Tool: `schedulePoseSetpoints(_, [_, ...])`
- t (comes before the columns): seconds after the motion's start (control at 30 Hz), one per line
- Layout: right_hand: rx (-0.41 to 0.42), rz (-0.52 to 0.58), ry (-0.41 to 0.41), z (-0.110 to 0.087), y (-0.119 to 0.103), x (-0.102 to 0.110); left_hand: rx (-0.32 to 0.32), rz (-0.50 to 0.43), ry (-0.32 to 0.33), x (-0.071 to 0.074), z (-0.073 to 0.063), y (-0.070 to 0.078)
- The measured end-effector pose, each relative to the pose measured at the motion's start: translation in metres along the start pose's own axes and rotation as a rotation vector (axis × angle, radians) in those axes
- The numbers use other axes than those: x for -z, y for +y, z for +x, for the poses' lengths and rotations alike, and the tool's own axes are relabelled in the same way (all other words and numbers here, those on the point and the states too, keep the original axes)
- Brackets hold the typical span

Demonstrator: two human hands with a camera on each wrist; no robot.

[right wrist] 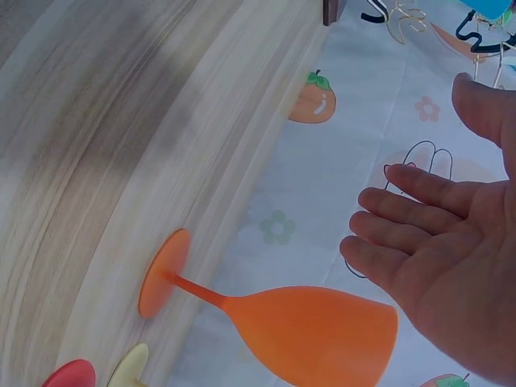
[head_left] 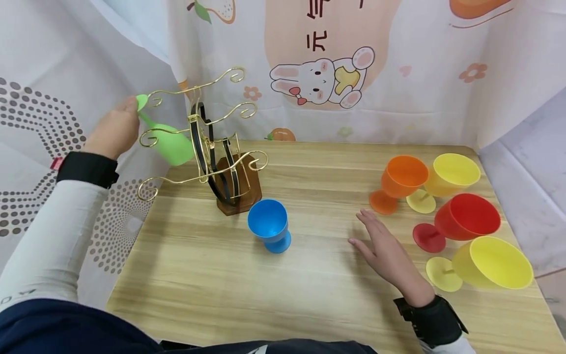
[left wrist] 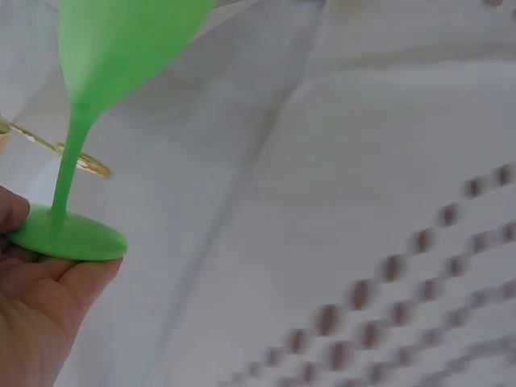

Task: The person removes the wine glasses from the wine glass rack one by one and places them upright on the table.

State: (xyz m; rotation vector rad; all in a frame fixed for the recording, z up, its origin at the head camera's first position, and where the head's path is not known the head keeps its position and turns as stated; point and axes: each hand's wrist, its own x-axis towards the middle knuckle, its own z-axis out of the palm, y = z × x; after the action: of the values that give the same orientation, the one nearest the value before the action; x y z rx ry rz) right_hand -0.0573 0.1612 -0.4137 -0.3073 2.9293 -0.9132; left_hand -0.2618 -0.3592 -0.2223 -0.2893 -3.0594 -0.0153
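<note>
My left hand (head_left: 116,127) pinches the round foot of a green plastic goblet (head_left: 174,146), thumb on one face and fingers on the other. The goblet hangs upside down, bowl lower, beside the left arms of a gold wire glass rack (head_left: 199,118). In the left wrist view the green stem (left wrist: 71,165) passes close to a gold curl (left wrist: 93,167). Over the table, my right hand (head_left: 389,253) holds nothing, fingers extended, left of the coloured goblets. An orange goblet (right wrist: 314,326) stands near it in the right wrist view. A blue goblet (head_left: 268,221) stands upright before the rack.
On the right of the wooden table (head_left: 309,295) stand a red goblet (head_left: 468,216), a yellow goblet (head_left: 495,263) in front and another yellow goblet (head_left: 453,174) behind. The rack's brown base (head_left: 240,184) sits at the back left. A printed curtain (head_left: 424,98) hangs behind.
</note>
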Motion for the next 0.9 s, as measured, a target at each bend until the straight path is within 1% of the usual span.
schedulePoseSetpoints(0.07, [0.000, 0.002, -0.004, 0.000, 0.000, -0.001, 0.070, -0.058, 0.023, -0.005, -0.016, -0.006])
schedulePoseSetpoints(0.17, [0.004, 0.006, -0.006, -0.001, -0.001, -0.002, 0.158, -0.141, 0.116, -0.019, -0.045, -0.012])
schedulePoseSetpoints(0.2, [0.005, 0.006, -0.007, 0.000, -0.001, -0.002, 0.190, -0.156, 0.133, -0.024, -0.055, -0.013])
schedulePoseSetpoints(0.3, [0.010, 0.006, -0.011, 0.001, -0.001, -0.002, 0.277, -0.194, 0.170, -0.040, -0.086, -0.015])
schedulePoseSetpoints(0.33, [0.012, 0.007, -0.012, 0.001, -0.001, -0.002, 0.308, -0.203, 0.171, -0.045, -0.096, -0.015])
schedulePoseSetpoints(0.47, [0.018, 0.005, -0.015, 0.002, -0.003, -0.003, 0.398, -0.245, 0.213, -0.064, -0.137, -0.009])
schedulePoseSetpoints(0.57, [0.031, 0.002, -0.009, 0.003, -0.004, -0.005, 0.455, -0.286, 0.262, -0.079, -0.169, 0.001])
schedulePoseSetpoints(0.63, [0.039, 0.003, -0.006, 0.004, -0.006, -0.005, 0.521, -0.325, 0.271, -0.090, -0.191, 0.010])
schedulePoseSetpoints(0.67, [0.042, 0.006, -0.005, 0.004, -0.006, -0.006, 0.560, -0.362, 0.262, -0.094, -0.201, 0.015])
schedulePoseSetpoints(0.7, [0.043, 0.006, -0.004, 0.003, -0.007, -0.006, 0.612, -0.411, 0.253, -0.099, -0.211, 0.020])
schedulePoseSetpoints(0.73, [0.044, 0.005, -0.003, 0.003, -0.008, -0.006, 0.667, -0.458, 0.225, -0.104, -0.221, 0.025])
schedulePoseSetpoints(0.77, [0.042, 0.006, -0.003, 0.003, -0.009, -0.006, 0.722, -0.525, 0.185, -0.109, -0.231, 0.029])
schedulePoseSetpoints(0.83, [0.046, 0.008, -0.004, 0.001, -0.012, -0.005, 0.822, -0.705, 0.083, -0.117, -0.247, 0.039])
schedulePoseSetpoints(0.9, [0.059, 0.001, 0.003, 0.000, -0.016, -0.003, 0.887, -0.894, -0.004, -0.125, -0.258, 0.050])
